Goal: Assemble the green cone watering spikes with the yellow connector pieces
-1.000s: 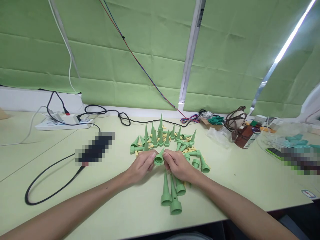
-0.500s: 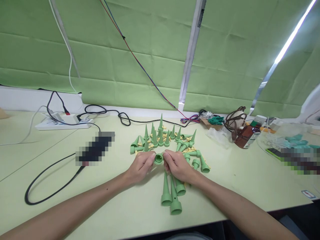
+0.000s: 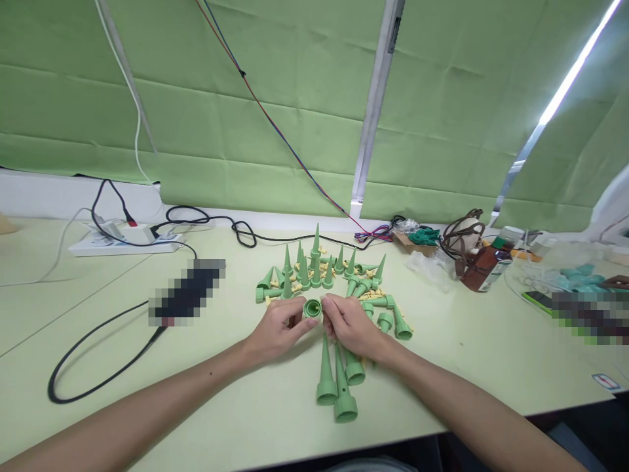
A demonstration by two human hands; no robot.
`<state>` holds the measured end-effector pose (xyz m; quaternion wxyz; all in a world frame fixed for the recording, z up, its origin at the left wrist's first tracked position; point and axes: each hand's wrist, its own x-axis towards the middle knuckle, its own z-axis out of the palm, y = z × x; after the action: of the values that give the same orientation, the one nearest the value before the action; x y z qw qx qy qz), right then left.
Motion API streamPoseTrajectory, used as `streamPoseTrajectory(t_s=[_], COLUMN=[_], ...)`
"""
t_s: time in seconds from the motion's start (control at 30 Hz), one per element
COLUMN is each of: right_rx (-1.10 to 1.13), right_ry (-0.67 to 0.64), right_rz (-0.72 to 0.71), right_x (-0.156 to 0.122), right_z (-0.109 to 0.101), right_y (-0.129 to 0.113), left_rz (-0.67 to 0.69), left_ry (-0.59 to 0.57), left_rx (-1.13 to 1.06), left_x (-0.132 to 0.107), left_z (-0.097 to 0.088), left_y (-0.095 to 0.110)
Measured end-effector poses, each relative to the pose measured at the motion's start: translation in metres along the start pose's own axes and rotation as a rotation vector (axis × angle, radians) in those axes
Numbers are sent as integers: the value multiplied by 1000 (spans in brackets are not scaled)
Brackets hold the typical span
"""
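My left hand (image 3: 279, 329) is wrapped round a green plastic watering spike (image 3: 311, 309), its open round end facing me and its point hidden. A small yellow valve (image 3: 317, 307) shows just inside that opening, on the right side. Pressed against the rim from the right, my right hand (image 3: 346, 320) pinches with thumb and fingers, apparently on the valve's outer end, which the fingers mostly cover. Two loose spikes (image 3: 326, 383) lie below the hands. Behind them, several green spikes (image 3: 315, 272) stand upright, with yellow valves (image 3: 373, 294) scattered among others lying down.
A blurred black device (image 3: 189, 288) with a looped cable lies left, near a white power strip (image 3: 125, 244). At the right back stand a brown bottle (image 3: 486, 265), crumpled clear plastic (image 3: 428, 269) and bundled cables. The table's front edge (image 3: 422, 440) runs close to me.
My left thumb has shifted down along the spike's rim, and the spike has turned slightly. The yellow valve now shows more clearly inside the opening. My right hand has barely moved.
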<state>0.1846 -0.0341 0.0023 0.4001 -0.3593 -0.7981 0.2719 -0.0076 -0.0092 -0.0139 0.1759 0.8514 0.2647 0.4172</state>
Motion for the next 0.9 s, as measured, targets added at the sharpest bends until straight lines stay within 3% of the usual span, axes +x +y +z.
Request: streamPoseTrajectory(t_s=[0.27, 0.9], right_rx=[-50, -146], right_ry=[-10, -5], right_rz=[-20, -78], right_x=[0, -1], right_z=[0, 2], right_y=[1, 2], left_rz=[41, 61], left_ry=[59, 4], left_rx=[7, -41], left_x=[1, -2], left_z=[-2, 2], left_y=[6, -3])
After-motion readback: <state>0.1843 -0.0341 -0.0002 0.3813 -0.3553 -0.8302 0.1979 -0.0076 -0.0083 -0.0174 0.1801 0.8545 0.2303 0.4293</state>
